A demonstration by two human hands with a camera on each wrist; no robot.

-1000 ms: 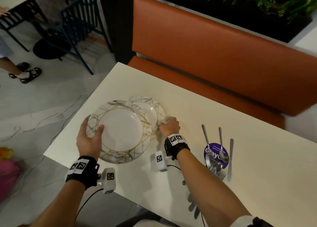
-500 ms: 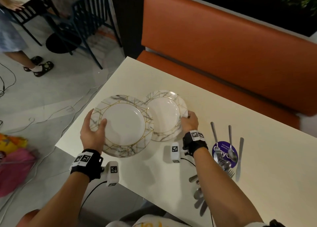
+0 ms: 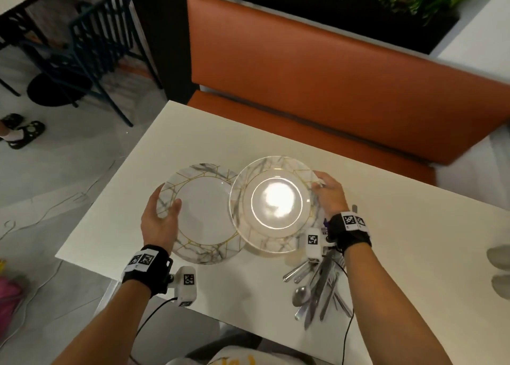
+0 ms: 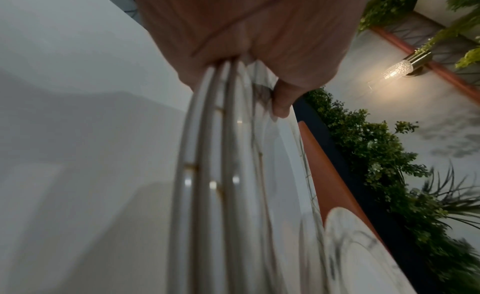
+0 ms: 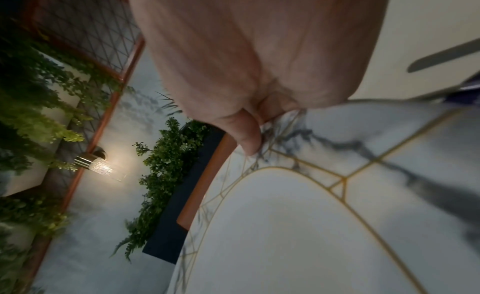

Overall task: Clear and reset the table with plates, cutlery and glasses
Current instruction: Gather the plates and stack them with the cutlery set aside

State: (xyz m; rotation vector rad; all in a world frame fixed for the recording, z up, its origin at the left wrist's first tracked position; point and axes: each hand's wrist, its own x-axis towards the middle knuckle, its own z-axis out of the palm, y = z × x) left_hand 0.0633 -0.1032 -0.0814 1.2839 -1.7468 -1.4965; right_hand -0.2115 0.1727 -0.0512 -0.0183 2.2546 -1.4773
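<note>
Marbled plates: left hand (image 3: 158, 224) three (image 4: 213, 175), right hand (image 3: 329, 196) one (image 3: 276, 204)

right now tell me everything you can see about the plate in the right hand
The round white marble-patterned plate with thin gold lines looks like glossy ceramic: grey veins cross a wide rim, a gold ring bounds the plain centre, and a bright lamp glare sits in the middle. It faces up. The right hand grips its far right rim, thumb on top in the right wrist view. Its left edge overlaps the stack of matching plates held by the left hand. Whether it rests on the white table or is lifted cannot be told.
</note>
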